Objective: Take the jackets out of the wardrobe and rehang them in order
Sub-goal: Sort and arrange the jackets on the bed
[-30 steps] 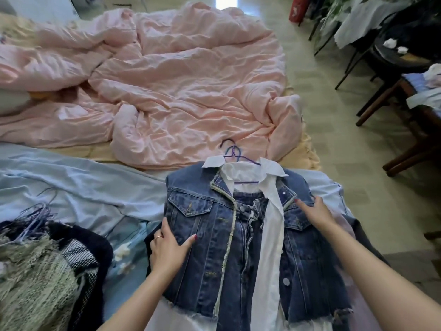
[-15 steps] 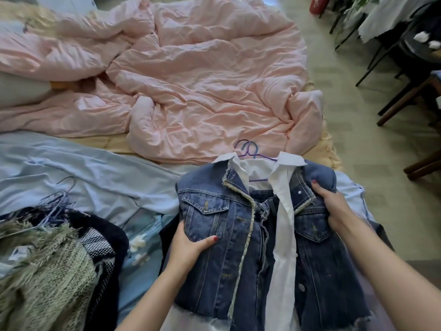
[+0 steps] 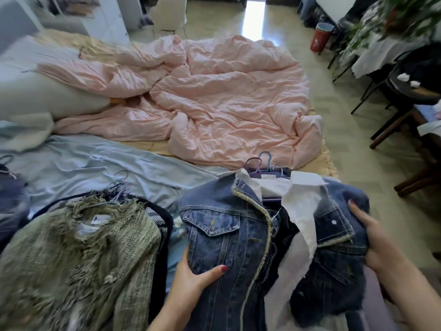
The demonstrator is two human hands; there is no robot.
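A dark blue denim jacket [image 3: 229, 237] with a white shirt [image 3: 298, 206] inside it is raised off the bed at the lower middle. My left hand [image 3: 193, 278] grips its left side, thumb over the front panel. Gripping the right shoulder and side is my right hand [image 3: 374, 237]. Purple and blue hanger hooks [image 3: 262, 162] stick out above the collar. To the left lies a pile of garments topped by a shaggy green knit jacket [image 3: 78, 254], with thin wire hangers [image 3: 119, 187] at its top.
A crumpled pink duvet [image 3: 214, 96] covers the far bed, and a pale blue sheet [image 3: 95, 168] lies nearer. Dark chairs and a table [image 3: 405, 96] stand at the right, with a red bin [image 3: 319, 37] and tiled floor [image 3: 346, 149] beyond.
Both hands have lifted the denim jacket toward me and bunched it, with the right side folded inward. The view has tilted up, showing more of the room.
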